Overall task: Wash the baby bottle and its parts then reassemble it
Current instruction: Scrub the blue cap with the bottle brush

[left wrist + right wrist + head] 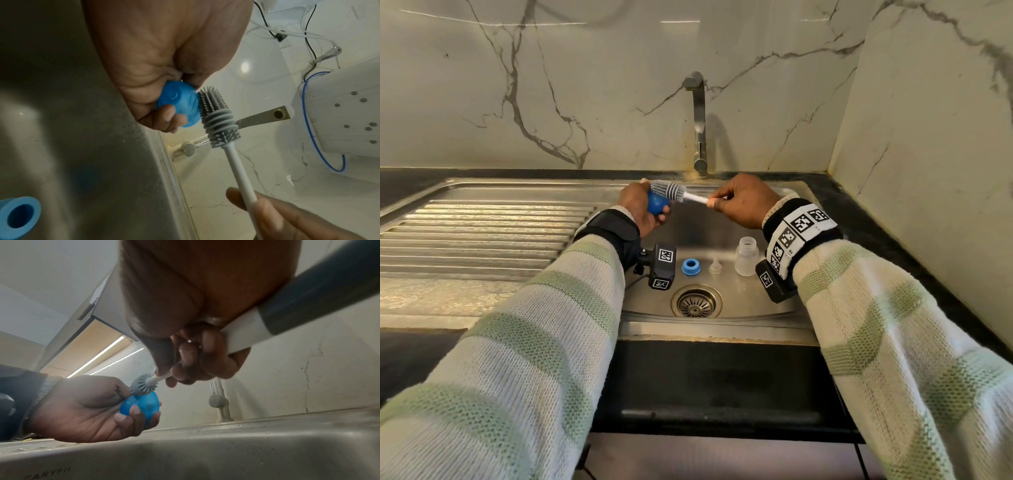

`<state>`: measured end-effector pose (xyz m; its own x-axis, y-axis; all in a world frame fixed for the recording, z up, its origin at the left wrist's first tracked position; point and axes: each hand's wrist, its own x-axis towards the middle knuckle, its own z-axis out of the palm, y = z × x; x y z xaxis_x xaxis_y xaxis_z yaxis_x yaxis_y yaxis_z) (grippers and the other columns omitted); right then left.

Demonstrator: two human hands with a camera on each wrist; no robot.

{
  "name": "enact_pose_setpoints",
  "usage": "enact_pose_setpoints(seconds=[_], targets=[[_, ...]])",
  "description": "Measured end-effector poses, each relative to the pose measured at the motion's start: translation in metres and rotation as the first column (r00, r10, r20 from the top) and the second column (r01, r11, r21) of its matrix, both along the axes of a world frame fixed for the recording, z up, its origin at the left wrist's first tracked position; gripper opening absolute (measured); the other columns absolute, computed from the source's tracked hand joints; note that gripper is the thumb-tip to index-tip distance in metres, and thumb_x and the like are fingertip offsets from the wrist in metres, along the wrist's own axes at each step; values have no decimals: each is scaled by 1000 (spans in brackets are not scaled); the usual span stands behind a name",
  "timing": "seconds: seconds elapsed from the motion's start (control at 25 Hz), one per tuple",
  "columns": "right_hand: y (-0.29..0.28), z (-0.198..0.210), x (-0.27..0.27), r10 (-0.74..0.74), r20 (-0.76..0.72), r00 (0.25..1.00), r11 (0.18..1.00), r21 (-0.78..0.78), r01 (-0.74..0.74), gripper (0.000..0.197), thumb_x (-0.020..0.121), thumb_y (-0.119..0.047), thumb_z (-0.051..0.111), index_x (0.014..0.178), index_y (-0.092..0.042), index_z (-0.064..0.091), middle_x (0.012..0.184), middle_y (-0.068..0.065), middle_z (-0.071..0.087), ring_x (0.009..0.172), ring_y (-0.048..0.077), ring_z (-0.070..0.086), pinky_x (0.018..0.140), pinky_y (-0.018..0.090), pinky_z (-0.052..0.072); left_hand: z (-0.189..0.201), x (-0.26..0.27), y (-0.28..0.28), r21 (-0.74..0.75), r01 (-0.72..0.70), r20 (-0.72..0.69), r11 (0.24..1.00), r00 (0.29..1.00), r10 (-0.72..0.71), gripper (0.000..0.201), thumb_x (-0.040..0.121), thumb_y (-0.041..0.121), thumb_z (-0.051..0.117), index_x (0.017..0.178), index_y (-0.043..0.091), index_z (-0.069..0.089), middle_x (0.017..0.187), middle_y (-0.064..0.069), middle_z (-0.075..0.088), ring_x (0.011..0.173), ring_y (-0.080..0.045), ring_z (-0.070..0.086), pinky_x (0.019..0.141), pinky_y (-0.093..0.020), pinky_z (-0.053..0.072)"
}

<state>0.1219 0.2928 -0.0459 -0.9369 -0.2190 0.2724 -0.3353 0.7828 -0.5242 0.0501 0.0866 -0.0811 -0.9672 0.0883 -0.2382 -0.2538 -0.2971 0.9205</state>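
Scrubbing the blue cap point(656, 202) over the sink point(774, 301), we keep left fingers point(131, 414) curled round it, right fingers point(186, 353) clamped on the brush point(216, 113) handle, and probably should work the bristles across its dome; bottle point(747, 256), ring point(691, 267) and nipple point(715, 266) wait below.

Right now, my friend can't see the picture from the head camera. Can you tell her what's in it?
Over a steel sink, the left hand holds a blue bottle cap while the right hand holds a grey bottle brush against it. Down in the basin stand a blue ring, a clear teat and the open bottle, near the drain.
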Motion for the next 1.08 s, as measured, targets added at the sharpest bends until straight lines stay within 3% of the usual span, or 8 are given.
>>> enact_pose_setpoints(seconds=[0.16, 0.48, 0.6, 0.8, 0.96, 1.08], targets=[[1, 0, -1, -13, -15, 1000, 1000, -29, 13, 23, 93, -27, 64, 109, -15, 75, 71, -9, 63, 63, 9, 53, 59, 22, 45, 2, 0, -1, -6, 14, -20, 1000, 1000, -14, 44, 104, 44, 27, 113, 10, 53, 80, -8, 59, 52, -14, 46, 42, -18, 36], [4, 1, 1, -9, 48, 999, 999, -34, 11, 21, 92, -29, 64, 106, -18, 76, 68, -7, 64, 59, 10, 53, 55, 23, 45, -1, 1, -1, 17, -1, -25, 1000, 1000, 2, 41, 104, 39, 30, 121, 8, 51, 88, -12, 62, 63, -19, 55, 46, -22, 45], [2, 0, 1, -26, 6, 1000, 1000, -11, 26, 23, 93, -28, 63, 109, -17, 75, 75, -5, 67, 63, 10, 55, 62, 27, 47, 0, 3, -1, 8, -17, -20, 1000, 1000, 17, 42, 104, 35, 29, 126, 6, 49, 92, -14, 61, 65, -20, 55, 47, -22, 46], [6, 2, 2, -40, 28, 999, 999, -31, 40, 24, 93, -29, 63, 111, -17, 74, 82, 0, 71, 64, 10, 55, 59, 22, 46, 3, 4, 0, -18, -12, -24, 1000, 1000, 11, 42, 105, 37, 25, 112, 8, 54, 84, -11, 60, 57, -15, 50, 45, -20, 40], [4, 3, 3, -26, 52, 998, 999, -42, 29, 24, 93, -29, 64, 111, -17, 74, 71, -6, 64, 61, 11, 54, 55, 21, 44, 3, 5, 0, 1, 20, -21, 1000, 1000, -20, 45, 104, 43, 27, 113, 8, 53, 82, -10, 60, 57, -15, 48, 46, -21, 39], [6, 2, 1, -39, 6, 999, 999, -37, 39, 24, 93, -28, 64, 111, -16, 74, 74, -5, 65, 62, 9, 54, 56, 20, 43, 4, 5, 0, 18, 16, -21, 1000, 1000, -15, 40, 104, 40, 29, 113, 9, 51, 84, -11, 59, 59, -16, 50, 45, -20, 41]])
